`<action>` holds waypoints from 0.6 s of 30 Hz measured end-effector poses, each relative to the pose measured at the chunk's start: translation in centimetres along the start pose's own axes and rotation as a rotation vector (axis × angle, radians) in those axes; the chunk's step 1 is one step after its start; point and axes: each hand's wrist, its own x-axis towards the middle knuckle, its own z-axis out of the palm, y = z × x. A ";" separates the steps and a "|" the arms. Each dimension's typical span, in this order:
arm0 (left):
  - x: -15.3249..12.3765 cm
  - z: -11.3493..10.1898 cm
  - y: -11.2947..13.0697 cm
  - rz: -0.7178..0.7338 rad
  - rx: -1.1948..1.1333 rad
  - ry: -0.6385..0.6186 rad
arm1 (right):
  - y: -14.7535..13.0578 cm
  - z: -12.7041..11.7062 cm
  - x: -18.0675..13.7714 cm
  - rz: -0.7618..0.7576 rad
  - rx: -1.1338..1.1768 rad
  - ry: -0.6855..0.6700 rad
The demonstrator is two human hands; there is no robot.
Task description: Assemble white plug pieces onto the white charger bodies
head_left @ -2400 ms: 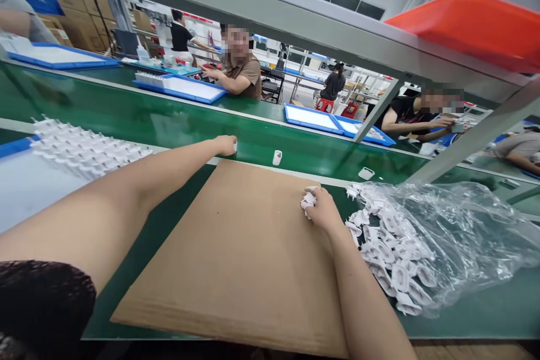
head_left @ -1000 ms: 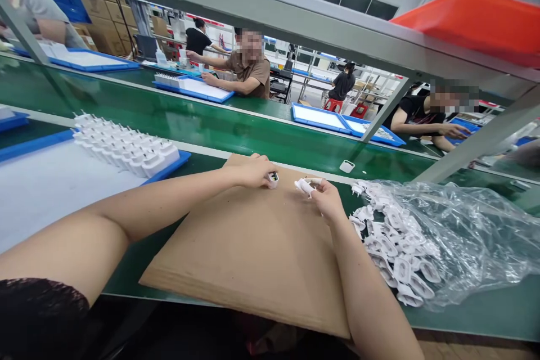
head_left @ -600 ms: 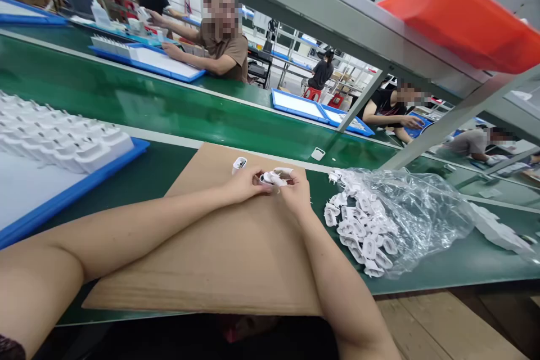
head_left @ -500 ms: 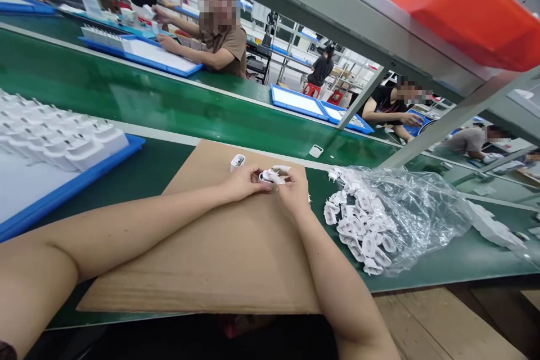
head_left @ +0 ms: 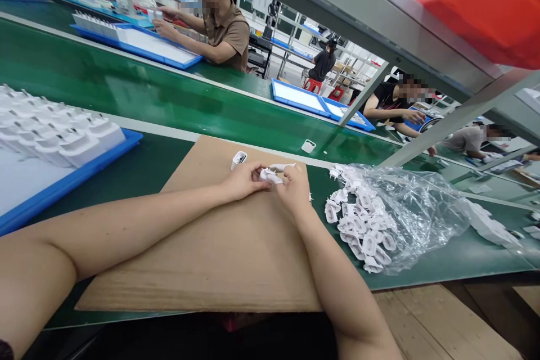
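Observation:
My left hand (head_left: 243,179) and my right hand (head_left: 294,188) meet over the far part of a brown cardboard sheet (head_left: 219,247). Both pinch small white plastic plug parts (head_left: 272,174) held between them; the right hand holds several. A white charger body (head_left: 238,160) stands on the cardboard just beyond my left hand. To the right, a clear plastic bag (head_left: 422,211) spills a heap of white plug parts (head_left: 358,230) onto the green bench.
A blue tray (head_left: 71,177) with rows of white chargers (head_left: 59,132) sits at the left. One loose white part (head_left: 308,146) lies on the green conveyor (head_left: 147,107). Other people work at blue trays across the belt. An orange bin (head_left: 476,5) rests on the overhead shelf.
My left hand fetched a charger body from the conveyor edge, set it on the cardboard, then met the right hand. Over the last half second the hands have stayed together.

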 end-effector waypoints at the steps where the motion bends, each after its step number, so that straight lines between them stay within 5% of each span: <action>1: 0.0 0.0 0.0 0.041 0.048 -0.003 | -0.2 -0.1 0.1 0.009 0.009 -0.014; 5: 0.0 -0.3 0.4 0.156 0.325 -0.026 | -0.5 -0.2 0.5 0.059 0.128 -0.029; 9: 0.2 -0.7 1.8 0.079 0.403 -0.069 | -0.1 0.3 0.6 0.148 0.325 -0.049; 12: -0.2 -1.7 3.0 -0.030 0.342 -0.119 | 0.4 -0.4 0.2 0.119 0.248 -0.024; 15: -1.7 -4.7 4.3 -0.128 0.290 -0.089 | 1.5 -2.5 -0.6 0.167 -0.033 0.007; 18: -4.3 -10.2 6.3 -0.167 0.193 0.096 | 3.4 -4.4 -1.2 0.286 -0.323 -0.150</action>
